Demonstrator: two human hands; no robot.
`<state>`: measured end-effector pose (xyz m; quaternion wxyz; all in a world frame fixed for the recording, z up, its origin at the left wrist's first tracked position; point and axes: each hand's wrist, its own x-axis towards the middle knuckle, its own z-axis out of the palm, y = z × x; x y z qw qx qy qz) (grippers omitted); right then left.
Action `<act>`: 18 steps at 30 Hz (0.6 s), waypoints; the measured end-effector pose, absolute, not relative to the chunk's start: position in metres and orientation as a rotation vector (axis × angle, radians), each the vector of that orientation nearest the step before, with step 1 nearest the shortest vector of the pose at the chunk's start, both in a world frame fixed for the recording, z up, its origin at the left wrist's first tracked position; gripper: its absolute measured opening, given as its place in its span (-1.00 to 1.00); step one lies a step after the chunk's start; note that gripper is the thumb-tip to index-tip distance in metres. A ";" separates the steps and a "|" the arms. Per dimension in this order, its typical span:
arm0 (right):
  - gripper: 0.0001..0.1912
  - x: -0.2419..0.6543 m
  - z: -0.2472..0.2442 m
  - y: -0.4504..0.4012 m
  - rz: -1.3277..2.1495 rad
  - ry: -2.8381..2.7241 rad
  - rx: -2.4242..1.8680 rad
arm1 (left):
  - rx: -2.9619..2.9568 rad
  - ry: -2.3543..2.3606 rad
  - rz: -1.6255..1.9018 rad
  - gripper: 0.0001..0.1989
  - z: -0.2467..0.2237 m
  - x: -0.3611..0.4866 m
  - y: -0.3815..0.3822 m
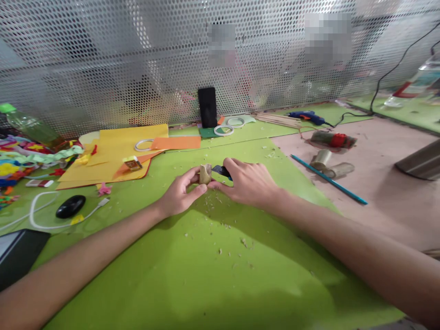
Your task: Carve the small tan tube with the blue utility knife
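Observation:
My left hand (182, 191) grips a short piece of bamboo (205, 174) upright, thumb in front and fingers behind it. The bamboo's top rim looks notched and uneven. In my right hand (249, 181) is a utility knife (221, 171), its dark blade end pointing left at the upper right side of the bamboo. My right thumb reaches to the base of the piece. Most of the knife's handle is hidden by my fingers. Pale shavings (225, 225) lie scattered on the green tabletop (165, 275) below both hands.
Yellow paper (82, 167), an orange strip (177, 142) and tape rolls lie behind on the left. A phone (207, 107) leans on the perforated metal screen (103, 55). To the right are a blue stick (328, 178), more bamboo pieces (339, 170) and a glue gun (307, 117). A mouse (70, 206) sits left.

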<state>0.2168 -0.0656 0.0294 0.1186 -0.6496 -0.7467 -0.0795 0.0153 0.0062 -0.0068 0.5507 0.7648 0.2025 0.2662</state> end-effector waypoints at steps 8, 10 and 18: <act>-0.35 0.214 0.031 -0.066 -0.223 -2.219 -1.930 | 1.641 0.466 0.602 -0.54 -0.008 0.014 0.010; -0.34 0.212 0.030 -0.066 -0.213 -2.236 -1.939 | 1.639 0.469 0.603 -0.58 -0.009 0.015 0.010; -0.30 0.208 0.029 -0.068 -0.267 -2.271 -1.921 | 1.715 0.514 0.588 -0.57 -0.009 0.015 0.007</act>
